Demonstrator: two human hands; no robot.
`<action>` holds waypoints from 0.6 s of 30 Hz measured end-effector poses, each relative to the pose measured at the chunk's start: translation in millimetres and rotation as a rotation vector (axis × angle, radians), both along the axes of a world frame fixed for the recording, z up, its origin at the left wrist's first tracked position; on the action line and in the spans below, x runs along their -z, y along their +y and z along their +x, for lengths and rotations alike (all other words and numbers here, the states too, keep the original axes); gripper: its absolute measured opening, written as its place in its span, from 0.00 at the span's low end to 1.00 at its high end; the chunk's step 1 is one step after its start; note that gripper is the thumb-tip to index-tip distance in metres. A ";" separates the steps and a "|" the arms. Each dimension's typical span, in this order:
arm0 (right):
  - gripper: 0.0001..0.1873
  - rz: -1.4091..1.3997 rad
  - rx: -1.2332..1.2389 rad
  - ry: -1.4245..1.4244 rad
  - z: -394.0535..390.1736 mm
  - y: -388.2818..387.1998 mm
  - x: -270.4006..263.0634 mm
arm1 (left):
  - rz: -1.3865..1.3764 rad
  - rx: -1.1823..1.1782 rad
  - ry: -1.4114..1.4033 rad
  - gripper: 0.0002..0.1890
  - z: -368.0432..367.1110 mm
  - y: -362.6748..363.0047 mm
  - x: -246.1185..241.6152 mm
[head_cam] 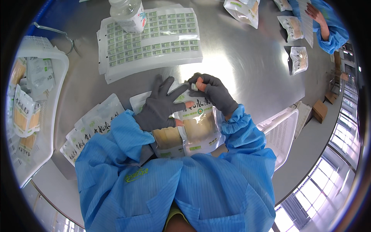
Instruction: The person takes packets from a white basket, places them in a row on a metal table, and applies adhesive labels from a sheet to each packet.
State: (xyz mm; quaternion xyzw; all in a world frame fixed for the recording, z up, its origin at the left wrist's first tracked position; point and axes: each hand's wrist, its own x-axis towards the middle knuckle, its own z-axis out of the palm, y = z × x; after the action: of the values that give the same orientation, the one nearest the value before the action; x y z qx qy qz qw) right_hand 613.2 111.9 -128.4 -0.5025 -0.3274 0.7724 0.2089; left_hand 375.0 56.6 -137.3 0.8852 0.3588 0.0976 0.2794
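Note:
Two white plastic food pouches with clear windows over pale yellow pieces lie side by side before me on the steel table. My left hand (162, 108), in a grey glove with some bare fingertips, spreads its fingers across the tops of the left pouch (168, 139) and the right pouch (200, 127). At the right pouch's upper edge, my right hand (216, 91) pinches a small label sticker (194, 86) between its bare thumb and gloved fingers. Beside my left sleeve, several more pouches (100, 116) overlap in a fanned row.
Sheets of small green labels (156, 55) lie beyond my hands, with a clear plastic jar (127, 14) standing on them. White baskets flank me: the left basket (59, 87) holds pouches, the right basket (282, 130) sits low. A co-worker's hand (316, 14) is at far right near pouches (299, 59).

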 end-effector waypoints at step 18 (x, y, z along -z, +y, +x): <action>0.11 0.570 -0.510 -0.536 -16.2 7.3 -10.9 | 0.008 -0.044 -0.050 0.35 -0.6 -4.9 7.0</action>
State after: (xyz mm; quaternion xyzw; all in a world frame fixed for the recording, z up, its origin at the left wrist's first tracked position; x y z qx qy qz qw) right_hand 597.0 119.2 -117.4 -0.5105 -0.6821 0.5211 0.0503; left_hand 374.4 51.6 -144.2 0.8755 0.3707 0.1273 0.2827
